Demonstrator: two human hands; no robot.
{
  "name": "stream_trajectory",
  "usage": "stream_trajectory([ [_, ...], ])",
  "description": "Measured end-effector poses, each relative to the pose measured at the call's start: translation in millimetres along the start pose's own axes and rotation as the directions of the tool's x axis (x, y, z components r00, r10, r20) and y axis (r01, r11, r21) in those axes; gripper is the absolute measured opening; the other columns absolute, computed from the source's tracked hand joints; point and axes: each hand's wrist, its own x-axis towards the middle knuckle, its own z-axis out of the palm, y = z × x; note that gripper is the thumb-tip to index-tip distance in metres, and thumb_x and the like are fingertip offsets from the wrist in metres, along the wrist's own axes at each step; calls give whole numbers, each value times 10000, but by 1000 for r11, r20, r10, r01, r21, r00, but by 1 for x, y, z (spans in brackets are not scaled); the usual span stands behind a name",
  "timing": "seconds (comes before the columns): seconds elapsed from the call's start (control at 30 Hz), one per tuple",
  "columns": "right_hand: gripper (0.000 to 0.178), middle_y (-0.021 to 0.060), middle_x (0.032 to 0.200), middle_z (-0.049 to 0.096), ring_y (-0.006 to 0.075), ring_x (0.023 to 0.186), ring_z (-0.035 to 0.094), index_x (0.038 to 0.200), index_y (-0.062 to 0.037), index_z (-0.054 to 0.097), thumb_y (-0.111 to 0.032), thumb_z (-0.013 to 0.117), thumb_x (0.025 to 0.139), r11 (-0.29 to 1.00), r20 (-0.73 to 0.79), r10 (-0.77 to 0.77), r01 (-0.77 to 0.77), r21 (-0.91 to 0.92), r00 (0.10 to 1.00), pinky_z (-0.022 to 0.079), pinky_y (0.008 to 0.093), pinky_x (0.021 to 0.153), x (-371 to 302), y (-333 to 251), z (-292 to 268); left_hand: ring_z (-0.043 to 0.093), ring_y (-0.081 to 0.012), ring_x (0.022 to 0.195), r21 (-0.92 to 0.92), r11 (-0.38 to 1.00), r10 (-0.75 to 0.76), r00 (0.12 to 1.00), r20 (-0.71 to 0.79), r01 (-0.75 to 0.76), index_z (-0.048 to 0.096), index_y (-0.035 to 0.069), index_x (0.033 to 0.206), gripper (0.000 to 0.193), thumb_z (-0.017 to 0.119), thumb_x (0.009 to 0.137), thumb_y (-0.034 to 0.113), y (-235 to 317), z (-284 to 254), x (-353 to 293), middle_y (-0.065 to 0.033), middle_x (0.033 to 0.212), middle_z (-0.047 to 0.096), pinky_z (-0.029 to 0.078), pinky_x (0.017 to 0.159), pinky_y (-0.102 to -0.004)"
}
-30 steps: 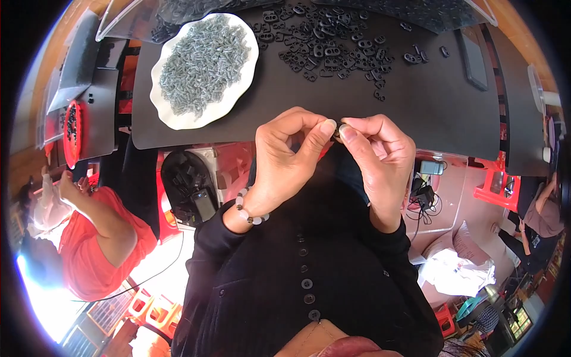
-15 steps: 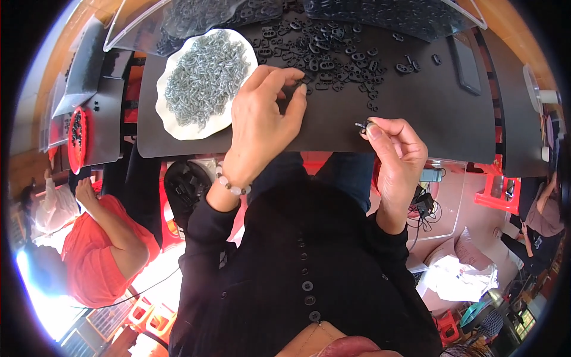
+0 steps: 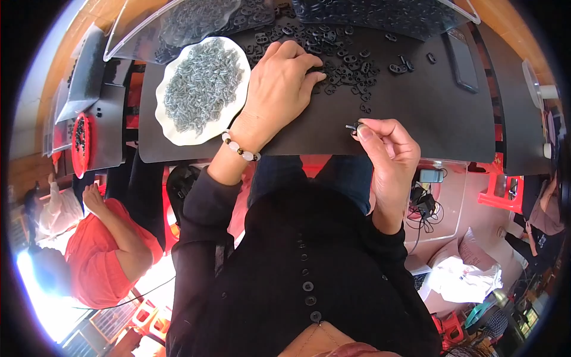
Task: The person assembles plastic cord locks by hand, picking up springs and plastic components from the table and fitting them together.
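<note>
My left hand (image 3: 282, 83) reaches palm down over the near left edge of a heap of small black plastic pieces (image 3: 342, 74), many with two holes. Its thumb and index finger are apart, with the tips at the pieces. My right hand (image 3: 389, 146) is closed near the table's front edge, pinching a small black plastic piece (image 3: 354, 132) between thumb and fingers. A thin metal spring (image 3: 349, 126) sticks out leftward from that piece. Left of my left hand stands a white scalloped plate (image 3: 160, 113) heaped with small metal springs (image 3: 202, 86).
Clear-walled bins (image 3: 369, 18) of black pieces stand along the back. A dark phone (image 3: 461, 59) lies at the right, with a few loose pieces (image 3: 404, 64) beside it. A person in a red top (image 3: 107, 253) sits at the left, near a red dish (image 3: 81, 146).
My left hand has moved forward and a little right, farther over the black pieces. My right hand has shifted slightly left, still holding its piece and spring.
</note>
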Motion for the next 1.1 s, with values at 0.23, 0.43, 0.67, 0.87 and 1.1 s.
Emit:
stream_trajectory([
  [0.23, 110, 69, 846, 678, 77, 785, 624, 977, 59, 660, 42, 660, 868, 1000, -15, 3, -3, 4, 1000, 484, 194, 736, 1, 0, 1, 585, -282, 832, -127, 992, -12, 999, -41, 6, 711, 64, 903, 157, 723, 748, 92, 24, -26, -28, -71, 870, 619, 497, 711, -371],
  [0.43, 110, 67, 845, 677, 75, 783, 624, 974, 55, 663, 31, 670, 867, 1000, -19, -7, 6, -21, 1000, 483, 190, 733, 2, 1, 2, 609, -257, 806, -245, 968, -27, 991, 128, 58, 705, 38, 917, 216, 768, 713, 69, 24, -27, -49, -76, 857, 637, 500, 685, -344],
  [0.67, 103, 63, 851, 679, 74, 781, 623, 963, 49, 666, 21, 678, 865, 999, -18, 6, -7, -47, 1000, 479, 186, 727, 0, 0, 4, 611, -238, 727, -253, 965, -32, 989, 146, 68, 679, 48, 1027, 319, 779, 728, 101, 28, -26, -52, -75, 834, 627, 501, 624, -317],
  [0.87, 106, 64, 851, 679, 73, 780, 622, 964, 50, 666, 23, 679, 863, 999, -13, 4, -5, -53, 1000, 476, 185, 723, 1, 0, 3, 598, -229, 655, -243, 960, -81, 968, 237, 140, 674, 64, 1108, 402, 787, 727, 126, 30, -36, -50, -80, 841, 614, 496, 597, -310],
  [1.1, 105, 64, 842, 678, 70, 770, 618, 963, 52, 666, 30, 675, 861, 998, -17, 11, -12, -68, 1000, 477, 184, 715, 1, 0, 3, 604, -255, 662, -263, 960, -38, 974, 224, 98, 690, 60, 1090, 366, 774, 740, 126, 28, -34, -51, -94, 865, 616, 500, 606, -316],
])
